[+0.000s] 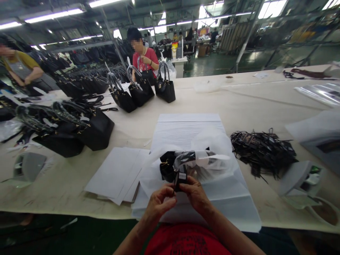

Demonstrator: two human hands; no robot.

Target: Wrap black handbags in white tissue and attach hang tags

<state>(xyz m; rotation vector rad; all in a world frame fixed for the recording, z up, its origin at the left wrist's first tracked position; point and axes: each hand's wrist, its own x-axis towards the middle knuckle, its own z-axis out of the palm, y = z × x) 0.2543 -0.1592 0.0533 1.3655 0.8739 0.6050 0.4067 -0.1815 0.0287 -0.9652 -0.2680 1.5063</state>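
My right hand (196,193) is closed on a small black hang tag (181,179) with a white label on its face. Fingers of my left hand (161,202) pinch at the tag's left side, where a thin dark cord seems to run. Just beyond them lies a black handbag (167,166) with gold hardware, partly wrapped in clear plastic (212,140). Plastic also covers the bag's handle (187,156). Underneath is a stack of large white paper sheets (188,122).
A heap of black corded tags (262,152) lies at right, near a tape dispenser (302,180). White cards (117,173) sit at left. Several black handbags (95,129) stand beyond them. A co-worker in red (152,58) handles a bag across the table.
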